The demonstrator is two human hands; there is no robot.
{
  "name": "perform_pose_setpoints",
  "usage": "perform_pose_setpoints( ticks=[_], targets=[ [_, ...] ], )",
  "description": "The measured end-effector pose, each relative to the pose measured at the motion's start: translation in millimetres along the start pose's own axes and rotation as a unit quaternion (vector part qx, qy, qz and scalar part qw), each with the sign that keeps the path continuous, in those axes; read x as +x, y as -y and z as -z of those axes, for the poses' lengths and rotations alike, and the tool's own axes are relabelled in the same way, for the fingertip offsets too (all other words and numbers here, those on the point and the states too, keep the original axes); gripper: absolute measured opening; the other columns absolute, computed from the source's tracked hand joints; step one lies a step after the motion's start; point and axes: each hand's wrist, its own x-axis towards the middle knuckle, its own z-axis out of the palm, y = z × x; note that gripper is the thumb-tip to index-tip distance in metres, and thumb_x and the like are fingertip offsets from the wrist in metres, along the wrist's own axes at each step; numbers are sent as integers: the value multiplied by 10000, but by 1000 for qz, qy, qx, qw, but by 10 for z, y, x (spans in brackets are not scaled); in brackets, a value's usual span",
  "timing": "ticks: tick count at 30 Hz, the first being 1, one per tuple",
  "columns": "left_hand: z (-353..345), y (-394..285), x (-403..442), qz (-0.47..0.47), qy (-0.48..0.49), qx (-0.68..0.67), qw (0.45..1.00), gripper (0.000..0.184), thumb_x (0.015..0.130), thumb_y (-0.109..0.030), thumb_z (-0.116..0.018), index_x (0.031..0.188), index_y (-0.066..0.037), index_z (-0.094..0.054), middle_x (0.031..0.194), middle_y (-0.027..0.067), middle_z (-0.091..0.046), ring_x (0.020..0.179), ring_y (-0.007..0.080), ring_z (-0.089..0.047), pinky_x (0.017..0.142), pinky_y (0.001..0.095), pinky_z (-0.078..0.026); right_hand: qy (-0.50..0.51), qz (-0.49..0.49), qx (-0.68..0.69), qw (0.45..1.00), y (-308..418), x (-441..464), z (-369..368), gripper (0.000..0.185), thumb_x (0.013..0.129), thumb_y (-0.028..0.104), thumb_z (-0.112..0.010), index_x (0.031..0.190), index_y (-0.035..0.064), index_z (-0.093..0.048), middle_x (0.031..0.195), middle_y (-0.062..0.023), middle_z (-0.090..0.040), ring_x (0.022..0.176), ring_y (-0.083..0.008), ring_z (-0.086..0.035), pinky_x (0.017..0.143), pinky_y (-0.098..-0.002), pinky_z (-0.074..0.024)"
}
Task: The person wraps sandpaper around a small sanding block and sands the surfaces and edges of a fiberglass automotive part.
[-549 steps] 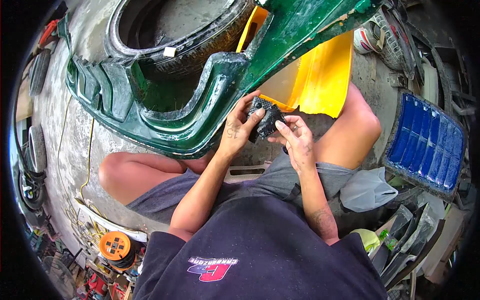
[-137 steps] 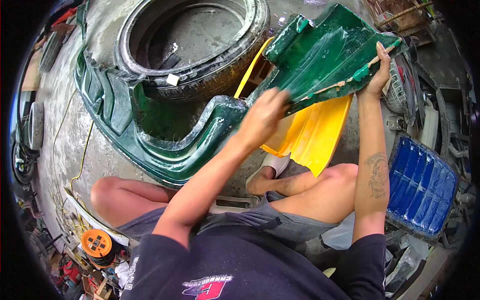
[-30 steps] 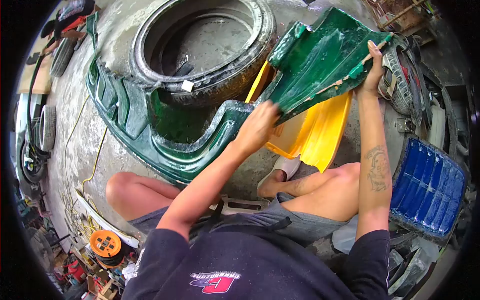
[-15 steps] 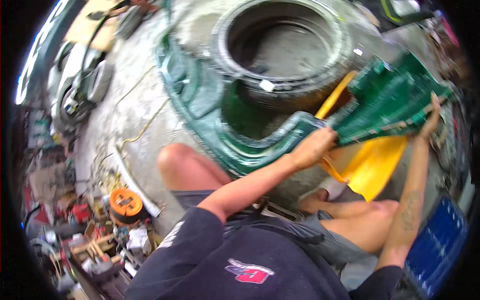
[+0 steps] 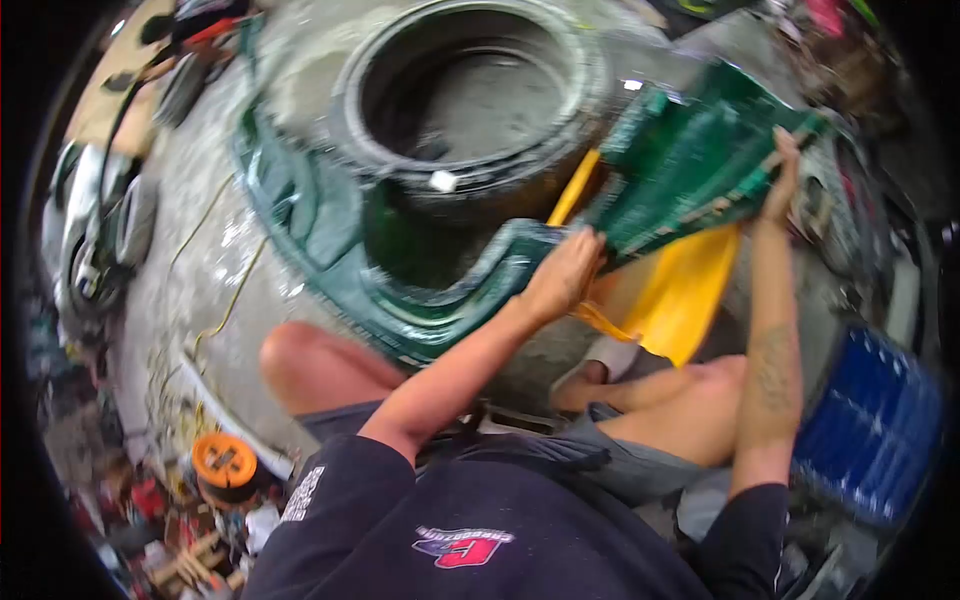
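A long, glossy green moulded panel (image 5: 430, 312) curves around the near side of a tyre (image 5: 350, 100) lying flat on the concrete floor. My left hand (image 5: 567, 272) is closed round the panel's near edge, at its narrow middle. Farther right, my right hand (image 5: 783, 178) grips the outer edge of the panel's wide, trough-like end, fingers wrapped over the rim. A yellow sheet-like piece (image 5: 685, 290) shows below that end, between my arms, and a yellow strip (image 5: 574, 190) sticks up behind it. Whether the yellow parts join the green panel I cannot tell.
An orange reel (image 5: 224, 460) stands at lower left beside a white curved strip (image 5: 240, 425) and cluttered tools. A yellow cord (image 5: 232, 300) runs over the floor. A blue ribbed panel (image 5: 872, 425) is at right. Grey wheeled parts (image 5: 100, 230) lie at far left.
The view has swung, so the panel, tyre and both hands appear farther left and slightly higher. Both hands keep the same hold on the green panel.
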Motion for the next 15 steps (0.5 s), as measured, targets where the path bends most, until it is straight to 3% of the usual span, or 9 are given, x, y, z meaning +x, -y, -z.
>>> perform_pose_setpoints(
  ticks=[1,3,5,7,8,9,10,11,15],
  targets=[
    [48,-201,365,4,29,-11,999,241,849,-33,-617,1056,1,-500,987,198,-501,927,392,-528,810,442,-467,53,82,-36,995,-301,209,168,466,1011,346,-436,1264,1,-619,1374,-81,-566,1321,-212,-463,1157,-352,-286],
    [-125,-357,971,-52,-4,2,999,207,823,-23,-553,1017,-12,-483,990,189,-504,946,374,-523,827,441,-458,49,23,32,998,-170,77,10,409,952,310,-547,1229,20,-630,1256,-62,-604,1224,-201,-520,1101,-348,-355],
    [-132,-401,1062,-60,-5,-17,998,162,835,-35,-525,988,-13,-475,993,187,-506,946,371,-523,829,436,-461,58,-9,63,996,-182,121,38,399,924,322,-591,1207,43,-626,1196,-50,-610,1143,-190,-555,1045,-342,-405],
    [-72,-255,647,-64,-1,37,997,327,822,-35,-580,1142,2,-520,1063,168,-545,998,342,-547,857,414,-479,88,22,46,995,-283,205,121,381,920,326,-599,1189,57,-624,1159,-41,-615,1107,-180,-568,1021,-341,-424],
    [5,-183,354,-24,47,46,998,376,850,-50,-608,1211,2,-519,1103,163,-563,1011,333,-559,861,408,-485,85,-5,61,995,-226,167,84,382,922,324,-597,1191,54,-627,1165,-42,-615,1114,-181,-566,1027,-340,-420],
    [44,-91,70,2,63,75,995,324,884,-73,-614,1187,-3,-524,1094,163,-567,984,334,-564,852,409,-483,80,-33,76,993,-167,104,30,384,924,323,-595,1193,52,-630,1171,-43,-614,1121,-181,-564,1032,-340,-416],
    [102,-46,-99,10,63,67,996,303,888,-55,-602,1177,-6,-527,1067,160,-568,967,335,-565,842,415,-476,67,25,36,997,-191,72,25,400,919,325,-605,1203,45,-635,1180,-44,-614,1131,-185,-561,1044,-337,-406],
    [102,-17,-110,11,68,88,994,283,892,-42,-586,1168,-11,-528,1064,158,-563,976,337,-564,825,428,-469,63,12,39,997,-155,40,-5,421,915,332,-611,1216,39,-635,1186,-43,-613,1138,-188,-560,1055,-334,-395],
    [-2,-152,1122,-73,-26,133,988,306,834,9,-545,1136,-13,-503,1112,171,-548,957,345,-551,797,443,-461,57,-28,63,996,-33,1,-112,434,907,340,-619,1226,46,-629,1190,-47,-612,1122,-187,-569,1031,-338,-418]
  ],
)
